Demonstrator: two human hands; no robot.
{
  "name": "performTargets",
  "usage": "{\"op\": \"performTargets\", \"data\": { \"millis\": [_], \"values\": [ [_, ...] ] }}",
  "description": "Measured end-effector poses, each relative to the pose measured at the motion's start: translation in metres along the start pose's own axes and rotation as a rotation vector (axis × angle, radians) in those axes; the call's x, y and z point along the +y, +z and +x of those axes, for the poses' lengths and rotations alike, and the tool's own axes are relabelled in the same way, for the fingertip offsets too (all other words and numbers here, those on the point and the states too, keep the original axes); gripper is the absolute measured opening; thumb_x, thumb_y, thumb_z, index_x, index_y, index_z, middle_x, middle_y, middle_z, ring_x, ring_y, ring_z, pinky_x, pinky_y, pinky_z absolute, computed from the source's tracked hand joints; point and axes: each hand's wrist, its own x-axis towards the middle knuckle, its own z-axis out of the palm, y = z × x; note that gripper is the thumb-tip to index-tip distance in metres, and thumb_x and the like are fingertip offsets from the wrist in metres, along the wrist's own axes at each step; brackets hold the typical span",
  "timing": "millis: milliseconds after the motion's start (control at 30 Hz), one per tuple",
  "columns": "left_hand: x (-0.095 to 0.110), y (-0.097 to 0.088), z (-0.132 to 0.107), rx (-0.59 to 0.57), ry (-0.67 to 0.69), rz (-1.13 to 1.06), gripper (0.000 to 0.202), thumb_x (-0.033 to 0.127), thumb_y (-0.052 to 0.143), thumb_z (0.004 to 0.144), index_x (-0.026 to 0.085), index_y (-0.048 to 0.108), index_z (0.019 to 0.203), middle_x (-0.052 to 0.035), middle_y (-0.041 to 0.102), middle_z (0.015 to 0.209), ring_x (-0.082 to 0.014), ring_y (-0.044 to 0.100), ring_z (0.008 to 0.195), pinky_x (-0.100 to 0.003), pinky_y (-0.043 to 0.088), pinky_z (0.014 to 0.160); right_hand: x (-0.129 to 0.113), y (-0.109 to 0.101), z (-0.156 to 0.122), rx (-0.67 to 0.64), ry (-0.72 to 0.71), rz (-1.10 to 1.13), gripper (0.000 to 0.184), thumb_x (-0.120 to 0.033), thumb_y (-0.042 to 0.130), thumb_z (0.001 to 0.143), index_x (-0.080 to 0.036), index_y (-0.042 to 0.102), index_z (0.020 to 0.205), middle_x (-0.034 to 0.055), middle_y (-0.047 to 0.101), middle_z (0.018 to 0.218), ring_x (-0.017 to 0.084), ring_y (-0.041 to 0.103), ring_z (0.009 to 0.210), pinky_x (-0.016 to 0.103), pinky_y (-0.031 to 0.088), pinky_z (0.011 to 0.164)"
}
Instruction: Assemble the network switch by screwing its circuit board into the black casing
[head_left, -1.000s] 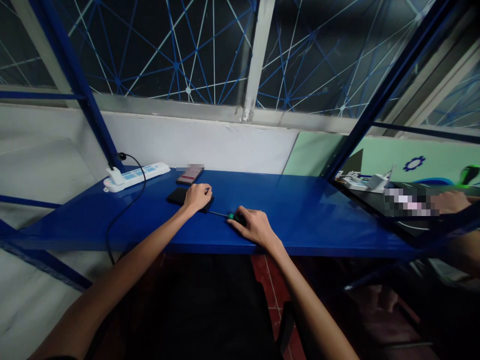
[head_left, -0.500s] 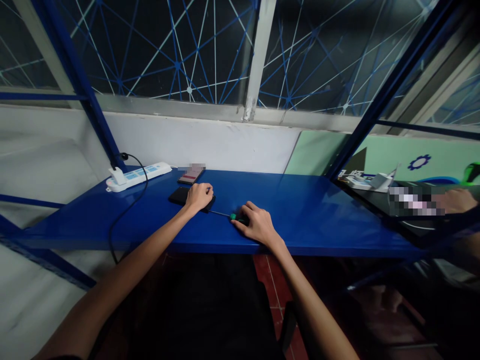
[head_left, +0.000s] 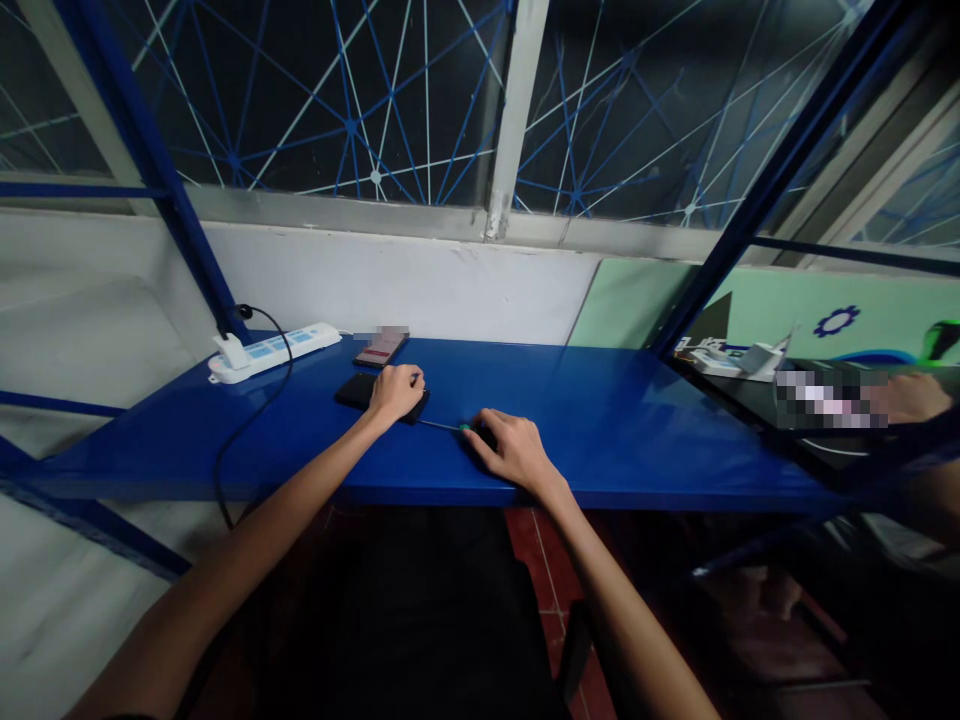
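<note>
My left hand (head_left: pixel 395 392) rests with curled fingers on a flat black rectangular object (head_left: pixel 354 390), pressing it against the blue table. Its exact kind does not show. To the right, my right hand (head_left: pixel 511 444) is closed around the handle of a screwdriver (head_left: pixel 442 427), whose green collar peeks out by the thumb. The thin metal shaft lies low over the table and points left, its end at the near right edge of the black object. Most of the handle is hidden under my fingers. Just behind my left hand lies a phone (head_left: pixel 381 346) with its screen lit.
A white power strip (head_left: pixel 277 352) with a plugged-in adapter and a black cable (head_left: pixel 247 430) occupies the left of the blue table (head_left: pixel 600 410). At far right, another person's hand (head_left: pixel 916 398) is beside a black surface holding a white device (head_left: pixel 742 360). Blue frame posts flank the table.
My right hand has turned slightly over the screwdriver handle, so less of the green shows. My left hand and the black object stay in place.
</note>
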Motion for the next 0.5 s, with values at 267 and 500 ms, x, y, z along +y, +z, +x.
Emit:
{"op": "performTargets", "data": {
  "millis": [267, 500],
  "values": [
    [-0.0013, 0.0011, 0.0002, 0.006, 0.014, -0.003, 0.026, 0.026, 0.053, 0.087, 0.023, 0.075, 0.1, -0.0051, 0.076, 0.089, -0.0251, 0.069, 0.09, -0.027, 0.051, 0.074, 0.0031, 0.0012, 0.0003, 0.009, 0.029, -0.068, 0.038, -0.055, 0.055, 0.088, -0.019, 0.066, 0.081, 0.0042, 0.062, 0.086, 0.013, 0.056, 0.065, 0.027, 0.024, 0.055],
    [-0.0023, 0.001, 0.0003, -0.006, 0.027, -0.009, 0.028, 0.026, 0.051, 0.088, 0.021, 0.075, 0.102, -0.0057, 0.076, 0.088, -0.0233, 0.069, 0.085, -0.026, 0.051, 0.071, 0.0004, 0.0005, 0.0017, -0.013, 0.023, -0.081, 0.03, -0.049, 0.059, 0.085, -0.02, 0.059, 0.086, 0.0035, 0.062, 0.091, 0.013, 0.055, 0.065, 0.027, 0.023, 0.054]
  ]
}}
